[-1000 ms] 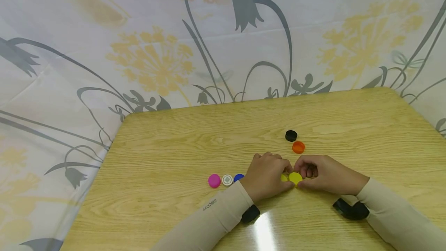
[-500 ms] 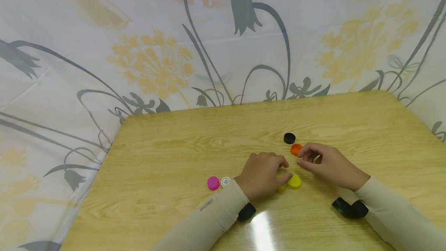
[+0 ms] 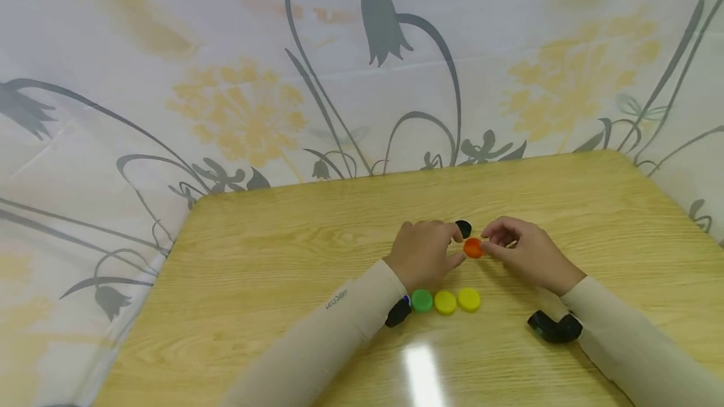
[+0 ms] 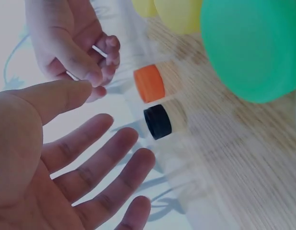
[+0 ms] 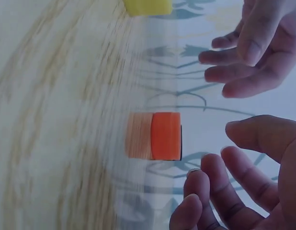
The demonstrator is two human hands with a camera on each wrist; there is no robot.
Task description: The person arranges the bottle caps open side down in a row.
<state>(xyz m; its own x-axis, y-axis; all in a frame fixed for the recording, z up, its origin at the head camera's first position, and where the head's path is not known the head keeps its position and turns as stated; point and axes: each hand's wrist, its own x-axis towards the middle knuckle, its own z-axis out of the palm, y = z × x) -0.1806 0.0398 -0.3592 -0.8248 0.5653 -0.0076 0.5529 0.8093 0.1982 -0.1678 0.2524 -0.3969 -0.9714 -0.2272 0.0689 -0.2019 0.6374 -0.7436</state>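
Observation:
An orange bottle cap (image 3: 472,248) lies on the wooden table between my two hands, with a black bottle cap (image 3: 464,228) just behind it. My left hand (image 3: 423,255) hovers at its left, thumb and fingers spread. On the other side, my right hand (image 3: 527,255) has its thumb and bent forefinger close to the orange cap. Both wrist views show a gap between the fingers and the caps; neither hand holds anything. Nearer the body stand two yellow caps (image 3: 469,299) and a green cap (image 3: 421,300) in a row. A blue cap (image 3: 406,300) is mostly hidden at the left wrist.
Black wrist devices (image 3: 555,327) sit under both forearms, the left one (image 3: 398,311) right by the blue cap. A flower-patterned curtain (image 3: 237,105) borders the wooden table (image 3: 271,225) at the back and sides. Light glares on the table's front.
Both hands have left the yellow caps and moved away from the body to the orange cap. The green cap and both yellow caps now show; the pink and white caps are hidden behind the left arm.

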